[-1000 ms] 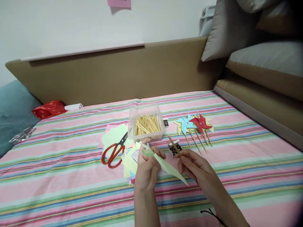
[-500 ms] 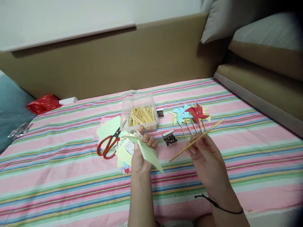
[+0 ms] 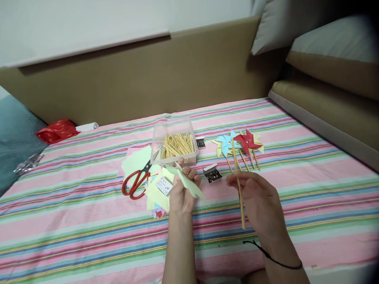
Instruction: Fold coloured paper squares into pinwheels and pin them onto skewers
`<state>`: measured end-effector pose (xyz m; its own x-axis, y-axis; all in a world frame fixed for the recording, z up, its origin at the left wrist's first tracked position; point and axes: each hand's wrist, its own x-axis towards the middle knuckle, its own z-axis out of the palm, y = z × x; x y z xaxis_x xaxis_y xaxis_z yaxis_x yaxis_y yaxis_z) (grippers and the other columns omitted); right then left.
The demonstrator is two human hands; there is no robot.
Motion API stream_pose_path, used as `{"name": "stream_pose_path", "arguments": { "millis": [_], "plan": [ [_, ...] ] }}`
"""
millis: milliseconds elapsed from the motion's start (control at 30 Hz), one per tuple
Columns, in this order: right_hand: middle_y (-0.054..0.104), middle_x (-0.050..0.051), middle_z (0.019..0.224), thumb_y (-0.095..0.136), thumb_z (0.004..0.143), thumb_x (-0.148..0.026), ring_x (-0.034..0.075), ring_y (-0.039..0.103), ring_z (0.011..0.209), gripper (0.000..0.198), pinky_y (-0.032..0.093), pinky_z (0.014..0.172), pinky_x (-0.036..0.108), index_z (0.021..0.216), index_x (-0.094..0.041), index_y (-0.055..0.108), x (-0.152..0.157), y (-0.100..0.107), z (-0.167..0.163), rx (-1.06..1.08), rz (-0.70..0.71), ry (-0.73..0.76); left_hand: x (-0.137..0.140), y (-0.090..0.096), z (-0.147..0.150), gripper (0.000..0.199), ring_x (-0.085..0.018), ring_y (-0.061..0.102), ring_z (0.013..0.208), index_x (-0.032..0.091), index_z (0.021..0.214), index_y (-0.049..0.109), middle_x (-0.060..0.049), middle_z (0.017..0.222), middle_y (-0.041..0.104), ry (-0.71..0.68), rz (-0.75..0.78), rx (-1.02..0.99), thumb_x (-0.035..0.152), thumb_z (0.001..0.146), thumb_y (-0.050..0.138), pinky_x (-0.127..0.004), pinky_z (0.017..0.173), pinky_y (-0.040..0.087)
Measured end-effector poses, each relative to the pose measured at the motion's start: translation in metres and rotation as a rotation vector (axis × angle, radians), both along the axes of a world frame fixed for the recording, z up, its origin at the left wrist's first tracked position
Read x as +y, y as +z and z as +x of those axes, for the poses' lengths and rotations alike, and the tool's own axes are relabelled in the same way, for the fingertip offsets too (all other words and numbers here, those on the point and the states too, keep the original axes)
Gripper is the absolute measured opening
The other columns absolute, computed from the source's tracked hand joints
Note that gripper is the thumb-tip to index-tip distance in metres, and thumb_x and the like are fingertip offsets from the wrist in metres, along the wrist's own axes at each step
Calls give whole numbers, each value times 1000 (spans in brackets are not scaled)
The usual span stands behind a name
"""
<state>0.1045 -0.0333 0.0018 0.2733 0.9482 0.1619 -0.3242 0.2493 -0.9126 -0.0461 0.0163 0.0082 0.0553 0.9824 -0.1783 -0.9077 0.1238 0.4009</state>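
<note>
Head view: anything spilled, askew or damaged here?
Nothing looks spilled: piled sticks sit in the clear tub, small dark pieces in the nearer open box. The held stick looks intact. Only the paper sheets look untidy, fanned unevenly by the red-handled scissors.

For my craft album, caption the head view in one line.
Left fingers hold bent pale-green paper, right fingers a thin wooden stick, above pink striped cloth.

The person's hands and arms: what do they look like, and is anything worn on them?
The left hand and right hand are ungloved, and no sleeves show. A thin black cord circles the right wrist, one loose end sticking out. The left wrist shows no band.
</note>
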Motion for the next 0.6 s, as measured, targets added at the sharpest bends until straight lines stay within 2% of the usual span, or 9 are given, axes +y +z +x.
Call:
{"name": "stream_pose_path", "arguments": {
  "millis": [67,133,267,333,500,600],
  "plan": [
    [72,1,81,69,80,-26,17,65,75,5,53,73,32,82,-28,73,0,0,0,-20,-15,29,0,-2,-1,37,-5,44,55,20,96,61,6,65,46,2,3,32,12,64,78,-19,57,41],
    [71,0,78,71,78,-20,14,64,68,9,53,66,29,82,-28,70,0,1,0,-30,-34,74,1,-2,-1,40,-5,45,55,21,97,60,6,65,46,8,15,80,13,63,79,-19,56,41],
    [71,0,81,63,85,-19,12,61,59,27,52,59,28,109,-31,65,-2,2,-2,-87,-40,256,2,-2,-2,37,-4,46,54,22,97,61,5,68,49,-7,40,138,18,65,78,-19,54,40],
    [70,0,83,60,88,-20,12,61,61,34,52,60,28,119,-33,61,-2,1,-5,-163,-35,321,3,-1,-2,38,-4,46,54,21,95,62,5,67,49,-8,58,137,19,62,80,-17,53,40],
    [64,1,81,54,90,-21,12,56,67,26,48,61,25,111,-29,68,0,-1,-10,-344,0,292,3,-3,-4,58,-4,48,54,23,105,60,8,63,48,-42,121,71,20,54,87,-18,58,44],
    [67,4,91,54,91,-23,16,60,82,27,48,68,27,113,-27,68,1,-1,-10,-427,-6,292,1,-6,-6,65,-6,53,60,25,110,59,8,63,50,-45,162,67,19,52,88,-20,63,47]
  ]
}}
